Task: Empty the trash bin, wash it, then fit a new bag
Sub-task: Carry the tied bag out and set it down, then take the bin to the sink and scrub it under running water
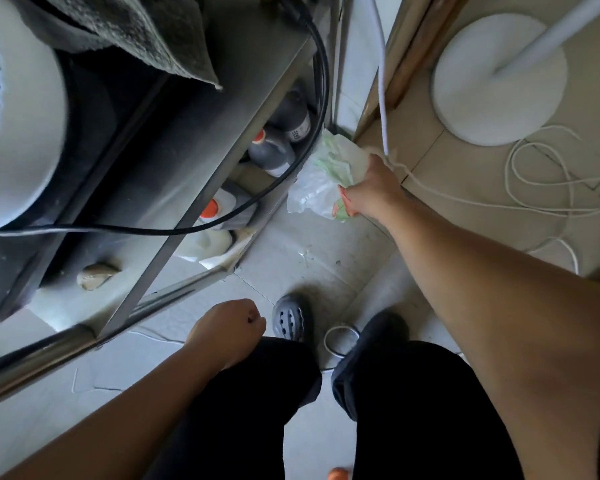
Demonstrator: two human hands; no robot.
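Crumpled plastic bag [321,180] (pale green and clear, blurred) hung low over the floor [312,258], beside the metal rack [194,188], gripped by the right hand [373,188]. Left hand [227,329] was fisted, holding nothing, near the knees.

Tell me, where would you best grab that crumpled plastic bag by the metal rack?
Probably at the bunched end nearest the person, where the right hand already grips the plastic bag. The film gathers into a wad there, so fingers can close round it; the rest hangs loose. Come from the open floor side, since the rack and black cable crowd the other.
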